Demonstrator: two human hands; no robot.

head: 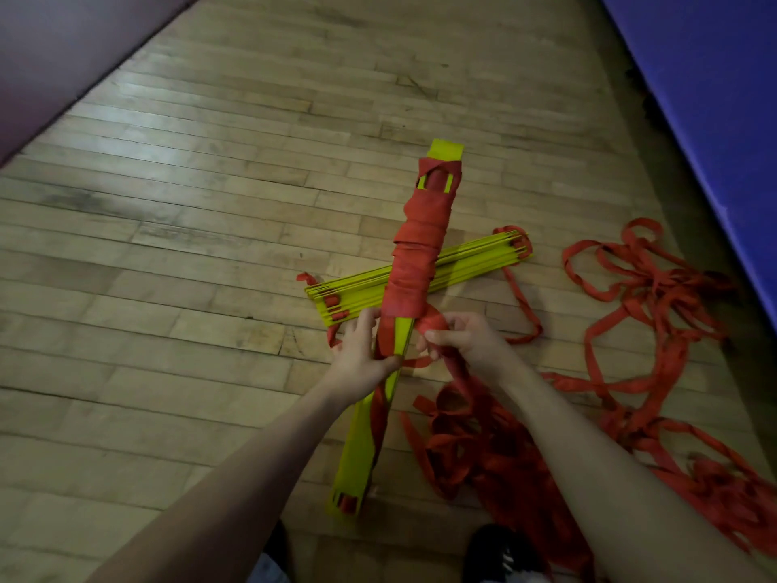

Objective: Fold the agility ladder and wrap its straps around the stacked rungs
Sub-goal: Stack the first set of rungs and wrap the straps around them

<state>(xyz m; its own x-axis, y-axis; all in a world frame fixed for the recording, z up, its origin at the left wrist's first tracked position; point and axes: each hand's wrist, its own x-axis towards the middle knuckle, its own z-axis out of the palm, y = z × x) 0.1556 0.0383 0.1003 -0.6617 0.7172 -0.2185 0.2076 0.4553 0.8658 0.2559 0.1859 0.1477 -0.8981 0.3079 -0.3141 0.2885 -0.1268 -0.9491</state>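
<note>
A stack of yellow rungs (357, 448) runs from near my feet up and to the right, its upper half bound in red strap windings (420, 246). My left hand (361, 351) grips the stack just below the windings, thumb across the red strap. Just right of the stack, my right hand (458, 338) pinches a red strap (458, 372) that leads from the windings down to a loose heap (483, 443). A second stack of yellow rungs (471, 263) lies crosswise on the floor under the wrapped one.
More loose red strap (656, 313) sprawls over the wooden floor (210, 246) at right. A blue mat (714, 98) borders the right side and a dark red mat (63, 56) the upper left. My shoe (496, 549) shows at the bottom edge.
</note>
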